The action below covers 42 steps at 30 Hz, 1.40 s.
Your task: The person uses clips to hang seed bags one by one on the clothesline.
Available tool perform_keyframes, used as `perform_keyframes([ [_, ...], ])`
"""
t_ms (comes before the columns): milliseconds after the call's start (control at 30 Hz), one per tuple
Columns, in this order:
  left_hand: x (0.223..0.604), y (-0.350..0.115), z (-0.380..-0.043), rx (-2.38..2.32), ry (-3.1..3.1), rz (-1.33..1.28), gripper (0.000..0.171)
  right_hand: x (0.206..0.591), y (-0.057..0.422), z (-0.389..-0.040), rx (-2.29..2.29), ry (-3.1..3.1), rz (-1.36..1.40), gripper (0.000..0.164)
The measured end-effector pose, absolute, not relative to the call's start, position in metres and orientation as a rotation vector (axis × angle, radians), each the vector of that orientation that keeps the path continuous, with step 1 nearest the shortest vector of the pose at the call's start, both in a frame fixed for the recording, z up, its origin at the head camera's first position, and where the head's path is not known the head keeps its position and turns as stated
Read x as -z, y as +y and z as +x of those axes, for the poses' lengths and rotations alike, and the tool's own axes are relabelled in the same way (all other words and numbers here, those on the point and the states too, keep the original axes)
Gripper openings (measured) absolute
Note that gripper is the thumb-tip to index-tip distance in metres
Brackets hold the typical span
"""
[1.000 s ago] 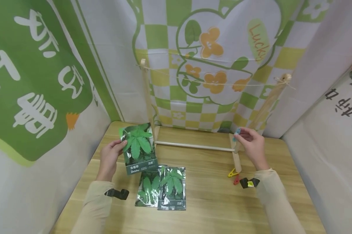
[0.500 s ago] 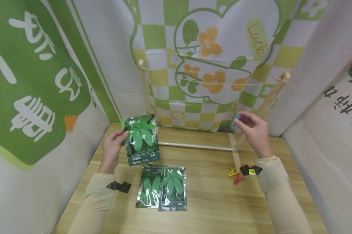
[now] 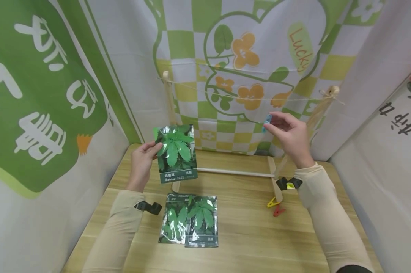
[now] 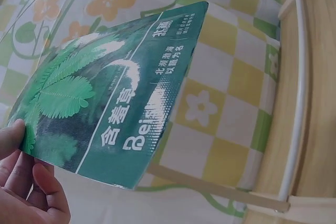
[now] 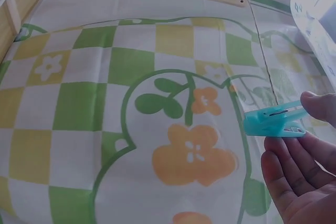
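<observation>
My left hand [image 3: 142, 163] pinches a green seed packet [image 3: 176, 155] by its left edge, thumb on the printed front. The packet is held up before the left post of a wooden frame, its leaf picture facing me. My right hand [image 3: 290, 136] pinches a light blue clothespin [image 5: 275, 119] between thumb and fingers, below the right part of the string [image 3: 246, 98]. In the right wrist view the thumb lies on one handle of the clothespin. The string runs between the tops of the two wooden posts, above both hands.
Two more seed packets, one left [image 3: 174, 223] and one right [image 3: 202, 223], lie overlapping on the wooden table [image 3: 246, 242]. A yellow clothespin [image 3: 271, 202] and a red clothespin [image 3: 278, 210] lie by the right foot. A white rod [image 3: 236, 172] joins the frame's base. Printed cloth hangs behind.
My left hand has raised the seed packet and brought it rightward, uncovering the packets below. My right hand has lifted the blue clothespin up and slightly left, toward the string.
</observation>
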<state>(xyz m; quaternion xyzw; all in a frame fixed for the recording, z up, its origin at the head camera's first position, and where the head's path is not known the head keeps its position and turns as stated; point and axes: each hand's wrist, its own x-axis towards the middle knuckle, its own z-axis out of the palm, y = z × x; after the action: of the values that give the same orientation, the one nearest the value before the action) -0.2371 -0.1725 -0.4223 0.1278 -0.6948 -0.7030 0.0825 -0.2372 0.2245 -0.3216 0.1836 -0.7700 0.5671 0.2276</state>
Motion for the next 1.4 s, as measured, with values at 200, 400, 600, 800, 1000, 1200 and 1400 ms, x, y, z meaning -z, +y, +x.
perform_keyframes([
  [200, 0.414, -0.163, -0.246, 2.082, -2.101, 0.293, 0.031, 0.305, 0.213, -0.245, -1.510, -2.137, 0.593, 0.031],
  [400, 0.402, -0.154, -0.255, 2.085, -2.075, 0.228, 0.032, 0.292, 0.199, -0.252, -1.518, -2.130, 0.674, 0.030],
  [600, 0.391, -0.147, -0.261, 2.081, -2.060, 0.205, 0.038, 0.277, 0.184, -0.260, -1.521, -2.136, 0.723, 0.028],
  [800, 0.381, -0.142, -0.266, 2.079, -2.072, 0.223, 0.045, 0.261, 0.170, -0.267, -1.544, -2.153, 0.767, 0.027],
  [1000, 0.370, -0.138, -0.274, 2.053, -2.087, 0.187, 0.044, 0.252, 0.158, -0.276, -1.525, -2.185, 0.780, 0.027],
  [1200, 0.366, -0.134, -0.280, 2.052, -2.077, 0.155, 0.035, 0.243, 0.148, -0.282, -1.536, -2.227, 0.735, 0.028],
  [1400, 0.364, -0.131, -0.284, 2.053, -2.060, 0.095, 0.016, 0.241, 0.139, -0.291, -1.558, -2.215, 0.763, 0.027],
])
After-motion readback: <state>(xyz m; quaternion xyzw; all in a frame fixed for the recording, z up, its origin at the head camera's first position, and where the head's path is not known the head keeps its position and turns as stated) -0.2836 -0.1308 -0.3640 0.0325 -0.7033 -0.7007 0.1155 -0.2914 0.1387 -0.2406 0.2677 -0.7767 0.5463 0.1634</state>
